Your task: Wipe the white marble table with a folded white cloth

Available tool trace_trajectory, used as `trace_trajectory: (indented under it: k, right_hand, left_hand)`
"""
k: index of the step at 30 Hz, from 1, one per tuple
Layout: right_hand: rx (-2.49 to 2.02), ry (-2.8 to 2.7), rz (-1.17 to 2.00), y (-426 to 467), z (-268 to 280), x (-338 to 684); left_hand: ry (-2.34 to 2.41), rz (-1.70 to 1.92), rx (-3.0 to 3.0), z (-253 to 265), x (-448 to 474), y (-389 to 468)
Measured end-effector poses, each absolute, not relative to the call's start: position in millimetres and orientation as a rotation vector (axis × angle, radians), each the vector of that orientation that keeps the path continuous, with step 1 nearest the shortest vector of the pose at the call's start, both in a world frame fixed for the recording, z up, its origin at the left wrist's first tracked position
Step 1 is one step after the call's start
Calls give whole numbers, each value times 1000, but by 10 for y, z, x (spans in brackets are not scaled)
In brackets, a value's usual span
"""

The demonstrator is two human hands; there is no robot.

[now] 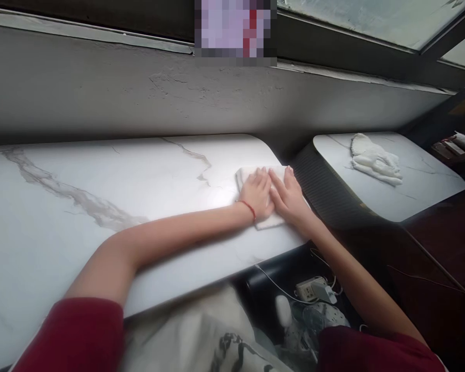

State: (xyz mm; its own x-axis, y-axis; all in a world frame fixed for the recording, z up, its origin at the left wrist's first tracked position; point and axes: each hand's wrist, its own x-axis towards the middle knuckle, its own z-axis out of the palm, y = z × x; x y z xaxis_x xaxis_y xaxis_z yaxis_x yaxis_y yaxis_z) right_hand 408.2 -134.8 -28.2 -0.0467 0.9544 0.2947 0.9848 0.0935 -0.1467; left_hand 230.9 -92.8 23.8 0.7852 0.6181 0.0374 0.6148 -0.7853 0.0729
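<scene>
Glossy, smooth marbled tabletop (170, 188), matt, textile cloth (270, 222), matt, rough-patched wall (120, 93)

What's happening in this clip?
A person has both hands, left hand and right hand, on a folded white cloth near the right end of a marbled white table. On a second marbled table to the right lies a bunched white fabric item, touched by neither hand.

A white cloth (270, 221), folded into a flat pad, lies near one rounded corner of the marbled surface (178, 183).
</scene>
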Motion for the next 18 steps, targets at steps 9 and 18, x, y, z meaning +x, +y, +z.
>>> trace_trajectory:
  k: [9, 18]
  right_hand:
    - [-1906, -2092, -119, -414, -278, 4120]
    - [-1968, -2104, -160, 241, -249, 3933]
  left_hand:
    - [1131, 293, 2734, 49, 2392, -194]
    - [1218, 304, 2700, 40, 2274, 373]
